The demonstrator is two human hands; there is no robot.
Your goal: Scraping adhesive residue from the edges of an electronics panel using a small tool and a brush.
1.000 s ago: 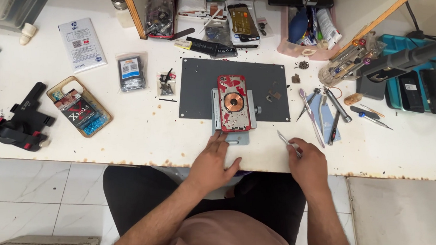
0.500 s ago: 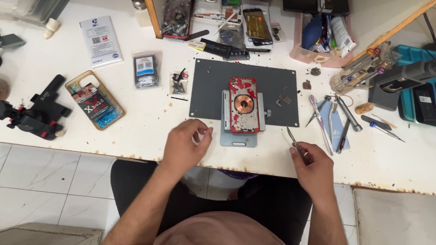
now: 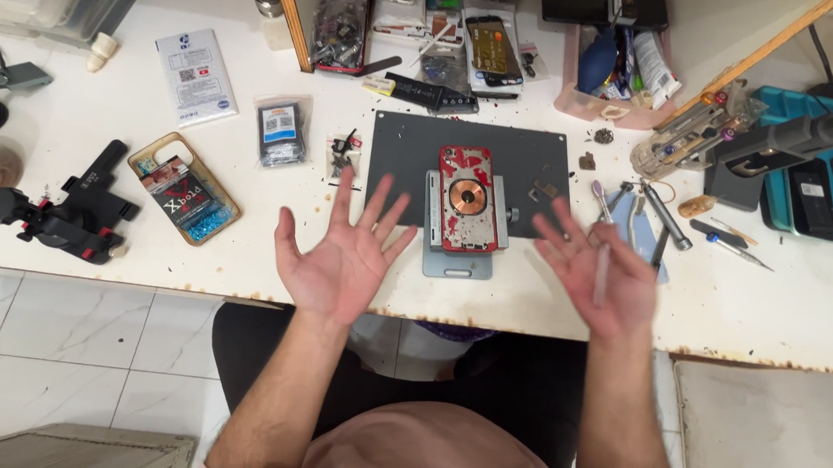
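Note:
A red phone (image 3: 465, 198) with its back off and a copper coil showing lies clamped in a grey metal holder (image 3: 456, 263) on a dark grey mat (image 3: 398, 159). My left hand (image 3: 342, 257) is raised palm up, left of the phone, fingers spread and holding nothing. To the right of the phone my right hand (image 3: 595, 277) is also palm up. A thin pale metal tool (image 3: 601, 272) lies across its palm, kept there while the fingers are spread. Neither hand touches the phone.
Screwdrivers and tweezers (image 3: 663, 216) lie right of the mat, beside a teal tray (image 3: 813, 185). A phone case with a card (image 3: 184, 189) and a black clamp device (image 3: 64, 219) sit at the left. Phone parts and a pink tray (image 3: 616, 62) crowd the back.
Both hands have lifted off the table's front edge and turned palm up with fingers spread. The view has moved closer. The phone has not moved.

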